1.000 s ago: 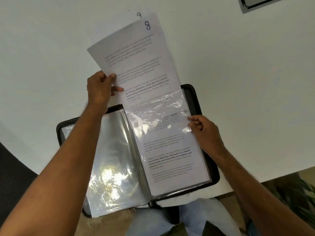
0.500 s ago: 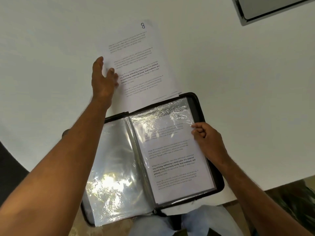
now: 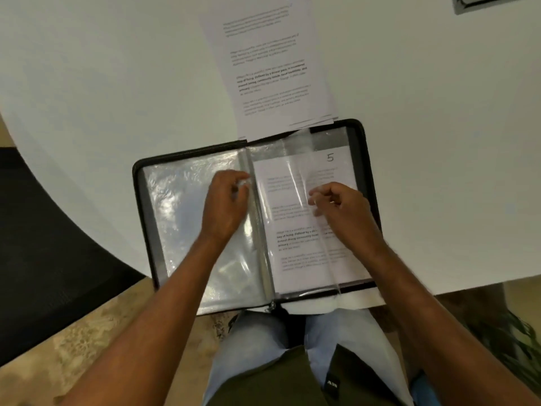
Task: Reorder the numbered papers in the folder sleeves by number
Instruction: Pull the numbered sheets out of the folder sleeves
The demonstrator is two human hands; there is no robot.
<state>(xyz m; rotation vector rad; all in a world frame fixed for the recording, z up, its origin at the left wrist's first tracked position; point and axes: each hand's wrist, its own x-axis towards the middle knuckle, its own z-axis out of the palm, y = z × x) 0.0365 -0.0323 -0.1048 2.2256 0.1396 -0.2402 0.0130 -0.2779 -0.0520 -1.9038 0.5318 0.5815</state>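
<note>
Clear sleeve (image 3: 304,183), pinched in your right hand (image 3: 344,212), is now mid-turn; your left hand (image 3: 225,206), released from paper 8 (image 3: 272,68) beyond both hands, pinches the spine-side edge. Paper 5 (image 3: 310,218) lies exposed beneath: extract it next.

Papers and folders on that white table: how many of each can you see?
Folders: 1, the black folder, open.
Papers with a readable number: 1, paper 5 in the right-hand sleeve.
Loose paper stacks: 1, the stack beyond the folder; its sheet count is unclear.
Total: 3
</note>
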